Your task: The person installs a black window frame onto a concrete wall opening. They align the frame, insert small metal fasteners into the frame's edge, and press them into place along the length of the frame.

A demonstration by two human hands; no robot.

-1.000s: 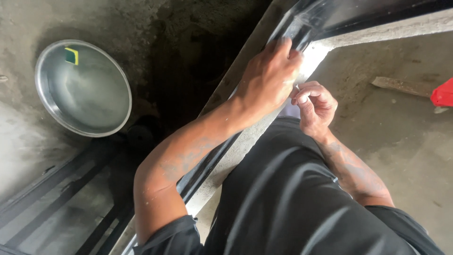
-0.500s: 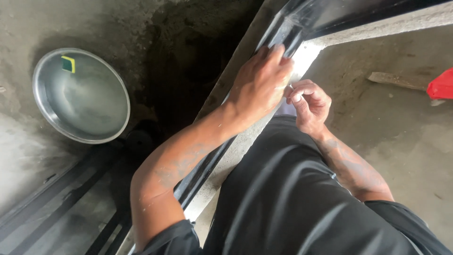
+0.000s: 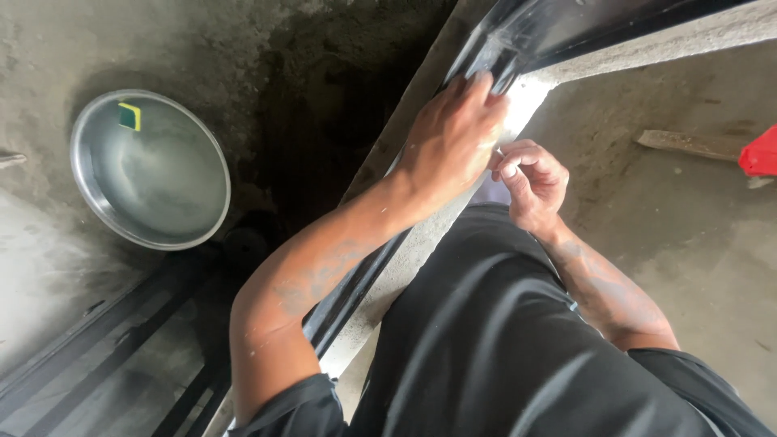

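- My left hand [image 3: 449, 142] lies flat, fingers spread, pressed on the black metal frame rail [image 3: 356, 287] at the corner where it meets the pale concrete ledge [image 3: 421, 243]. It is released, gripping nothing, just bearing down on the rail.
- My right hand [image 3: 530, 182] is curled tight just beside the left one, fingers pinched together. Something small and pale seems to sit between fingertips and thumb, but I cannot tell what it is.
- The two hands nearly touch at the frame's corner, where a glossy dark sheet [image 3: 534, 32] lies in the frame and runs off towards the top of the view.
- The black rail runs diagonally from that corner down under my left forearm to the lower left, along the ledge's edge.
- My black shirt [image 3: 502, 348] fills the lower middle of the view.
- Well apart, at the upper left, a round shiny metal basin [image 3: 194, 218] sits on the rough grey concrete floor [image 3: 688, 226], holding water and a small green-and-yellow sponge [image 3: 129, 116] near its far rim.
- At the right edge I see part of a red plastic object [image 3: 761, 154], with a flat wooden strip [image 3: 684, 144] lying on the floor just beside it.
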